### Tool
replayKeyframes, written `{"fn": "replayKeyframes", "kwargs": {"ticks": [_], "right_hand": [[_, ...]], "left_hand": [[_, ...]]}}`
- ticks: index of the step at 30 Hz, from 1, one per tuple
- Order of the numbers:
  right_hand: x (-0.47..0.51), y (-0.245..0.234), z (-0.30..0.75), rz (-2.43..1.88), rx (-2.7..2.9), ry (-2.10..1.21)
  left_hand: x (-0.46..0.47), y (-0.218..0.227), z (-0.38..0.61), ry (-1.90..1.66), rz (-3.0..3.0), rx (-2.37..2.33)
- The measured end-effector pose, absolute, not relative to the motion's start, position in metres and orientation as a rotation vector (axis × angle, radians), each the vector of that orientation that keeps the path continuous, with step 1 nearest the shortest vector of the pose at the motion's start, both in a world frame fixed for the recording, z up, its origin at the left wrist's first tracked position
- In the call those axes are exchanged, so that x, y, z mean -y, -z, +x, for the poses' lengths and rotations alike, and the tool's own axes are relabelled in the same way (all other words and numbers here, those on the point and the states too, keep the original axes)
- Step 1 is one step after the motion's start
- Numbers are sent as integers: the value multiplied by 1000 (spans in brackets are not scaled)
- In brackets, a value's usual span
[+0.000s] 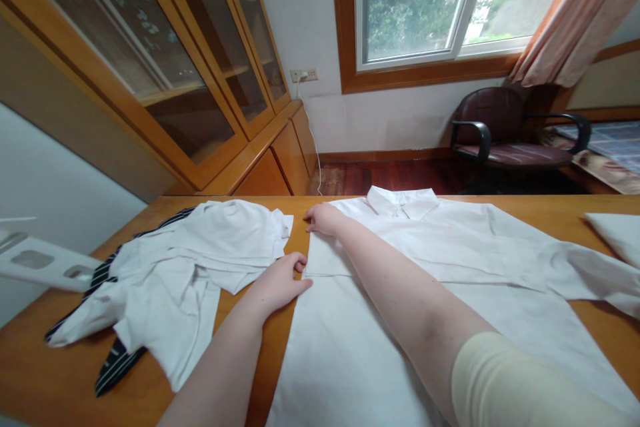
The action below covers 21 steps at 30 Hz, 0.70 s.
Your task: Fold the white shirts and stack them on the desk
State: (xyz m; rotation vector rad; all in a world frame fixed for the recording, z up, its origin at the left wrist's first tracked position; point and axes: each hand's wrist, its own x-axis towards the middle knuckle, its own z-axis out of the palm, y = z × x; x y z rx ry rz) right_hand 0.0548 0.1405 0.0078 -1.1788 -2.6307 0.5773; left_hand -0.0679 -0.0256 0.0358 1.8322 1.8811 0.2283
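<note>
A white collared shirt [450, 260] lies flat on the wooden table [55, 367], collar toward the window, its left side folded inward. My left hand [280, 280] pinches the folded edge about halfway down the shirt's left side. My right hand [323, 219] reaches across and grips the same folded edge near the shoulder, fingers curled on the cloth. The shirt's right sleeve [595, 277] spreads out to the right.
A crumpled pile of white clothes [200, 260] over a dark striped garment [117, 363] lies to the left. A white device [43, 263] sits at the left edge. Another white cloth [617, 233] lies far right. A cabinet and an armchair [505, 133] stand beyond the table.
</note>
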Motion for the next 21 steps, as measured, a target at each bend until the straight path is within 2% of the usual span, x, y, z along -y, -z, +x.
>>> {"fn": "replayKeyframes", "kwargs": {"ticks": [7, 21], "right_hand": [[-138, -12, 56, -1185, 2625, -598], [-138, -33, 62, -1179, 2789, -757]], "left_hand": [[33, -39, -36, -60, 1986, -2203], [36, -44, -35, 11, 1905, -2309]]}}
